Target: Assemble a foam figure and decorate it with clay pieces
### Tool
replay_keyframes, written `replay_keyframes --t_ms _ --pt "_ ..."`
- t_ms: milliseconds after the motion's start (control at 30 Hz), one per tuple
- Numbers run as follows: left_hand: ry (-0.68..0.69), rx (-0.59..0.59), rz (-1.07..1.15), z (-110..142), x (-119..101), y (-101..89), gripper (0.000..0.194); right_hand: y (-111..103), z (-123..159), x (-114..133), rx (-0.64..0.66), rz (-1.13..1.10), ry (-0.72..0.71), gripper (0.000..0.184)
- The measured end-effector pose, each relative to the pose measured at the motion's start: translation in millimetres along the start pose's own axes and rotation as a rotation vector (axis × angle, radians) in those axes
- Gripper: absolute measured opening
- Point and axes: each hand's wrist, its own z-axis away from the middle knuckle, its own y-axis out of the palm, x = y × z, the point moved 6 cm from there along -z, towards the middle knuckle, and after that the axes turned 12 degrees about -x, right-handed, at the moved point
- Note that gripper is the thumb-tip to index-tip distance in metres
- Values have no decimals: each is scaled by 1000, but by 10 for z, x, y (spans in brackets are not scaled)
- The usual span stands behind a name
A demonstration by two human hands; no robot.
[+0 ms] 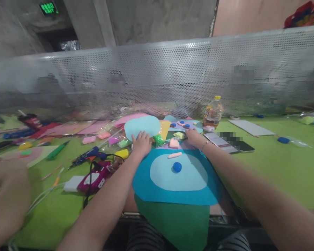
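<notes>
Both forearms are bare as far as they show: the left forearm (pixel 108 205) runs in from seven o'clock of the view, the right forearm (pixel 253 184) from four. A thin bracelet (pixel 205 145), seemingly gold-toned, circles the right wrist, a little past three o'clock; its links or clasp are too small to make out. The left hand (pixel 141 143), near the middle toward eight o'clock, is bare, its wrist too. Striped legwear shows along the bottom edge: at six o'clock a dark left leg (pixel 143 237) with faint grey lines, near five o'clock a right leg (pixel 237 241) whose pale stripes curve over dark cloth.
</notes>
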Motion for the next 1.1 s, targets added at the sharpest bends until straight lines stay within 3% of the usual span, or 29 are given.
replay_keyframes --t_ms 367,533,633,767,867,933,1000,1100 --pt "-4 49 32 15 -43 9 48 -61 94 -159 52 -6 19 30" --pt "19 8 43 13 -101 -65 47 -78 215 -176 63 -22 20 34" --pt "41 -52 56 0 -139 -149 45 -172 275 -200 16 -8 75 40" --pt "105 -183 130 -24 -249 -357 44 -452 323 -228 -183 -98 148 41" --pt "234 -279 281 21 -458 -551 52 -671 401 -56 -332 -341 54 35" --pt "348 -295 422 94 -639 -646 62 -745 508 218 -290 -566 -143 34" --pt "444 -240 565 175 -803 -679 69 -798 652 469 -250 -695 -277 37" --pt "516 -72 756 258 -957 -637 67 -848 820 655 -297 -731 -308 29"
